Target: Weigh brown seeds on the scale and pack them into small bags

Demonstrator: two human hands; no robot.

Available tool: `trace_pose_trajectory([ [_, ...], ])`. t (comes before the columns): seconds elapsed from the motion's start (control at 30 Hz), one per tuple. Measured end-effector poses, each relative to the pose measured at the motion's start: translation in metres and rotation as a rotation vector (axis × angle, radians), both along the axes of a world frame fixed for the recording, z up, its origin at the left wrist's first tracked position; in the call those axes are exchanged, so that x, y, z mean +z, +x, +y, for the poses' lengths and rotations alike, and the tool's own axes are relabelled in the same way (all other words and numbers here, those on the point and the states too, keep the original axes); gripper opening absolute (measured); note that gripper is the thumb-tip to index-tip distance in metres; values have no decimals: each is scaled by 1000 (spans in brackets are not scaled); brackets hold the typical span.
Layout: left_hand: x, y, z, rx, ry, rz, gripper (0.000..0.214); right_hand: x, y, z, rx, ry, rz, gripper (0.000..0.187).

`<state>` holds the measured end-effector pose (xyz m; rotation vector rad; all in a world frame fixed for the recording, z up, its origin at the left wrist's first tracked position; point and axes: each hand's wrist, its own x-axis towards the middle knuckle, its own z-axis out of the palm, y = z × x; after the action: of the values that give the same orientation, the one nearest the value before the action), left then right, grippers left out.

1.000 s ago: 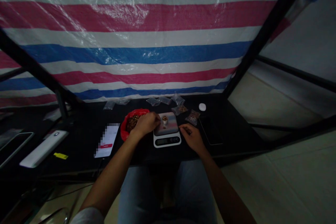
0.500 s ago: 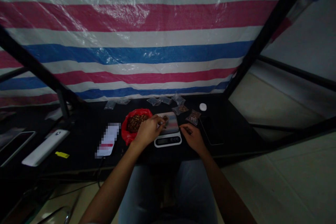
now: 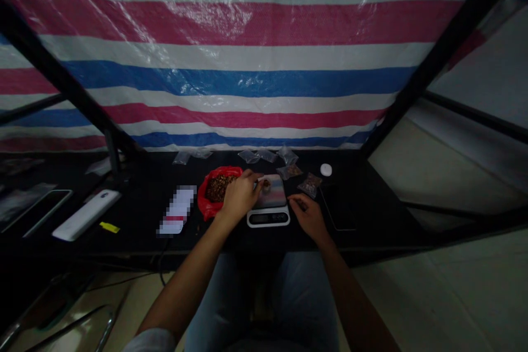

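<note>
A white kitchen scale (image 3: 269, 218) with a shiny metal plate stands in front of me. On its plate lies a small heap of brown bits (image 3: 266, 183), too small to name exactly. My left hand (image 3: 241, 193) hangs over the plate's left edge, thumb and forefinger apart beside the heap, with nothing visible between them. Left of the scale, partly behind that hand, sits a red plastic bag (image 3: 203, 202) full of brown seed-like pieces (image 3: 218, 188). My right hand (image 3: 307, 213) rests on the table right of the scale, fingers loosely bent and holding nothing I can see.
Filled clear bags (image 3: 309, 184) and several flat clear bags (image 3: 267, 155) lie behind the scale. A white round case (image 3: 325, 169) and dark tablet-like device (image 3: 338, 208) are at right. Leftward lie a lit phone (image 3: 178, 210), yellow item (image 3: 109, 227) and white power bank (image 3: 86, 215).
The view has shifted, so the table things sit slightly further right. My left thumb and forefinger have parted and drawn back from the heap. My right hand stays beside the scale.
</note>
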<state>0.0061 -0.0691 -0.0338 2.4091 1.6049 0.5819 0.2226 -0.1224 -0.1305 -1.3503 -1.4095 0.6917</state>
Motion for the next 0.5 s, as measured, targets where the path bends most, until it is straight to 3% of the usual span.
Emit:
trace_pose_trajectory([
  [0.13, -4, -21, -22, 51, -59, -81, 29, -2, 1, 0, 2, -6, -3, 23],
  [0.3, -5, -89, -59, 130, -321, 126, 27, 0, 0, 0, 12, -3, -9, 24],
  [0.4, -10, -125, -71, 294, -391, 219, 28, 2, 0, -1, 8, -6, -11, 24],
  [0.5, -19, -140, -73, 426, -432, 298, 32, 3, -1, -1, 2, -6, -8, 25],
])
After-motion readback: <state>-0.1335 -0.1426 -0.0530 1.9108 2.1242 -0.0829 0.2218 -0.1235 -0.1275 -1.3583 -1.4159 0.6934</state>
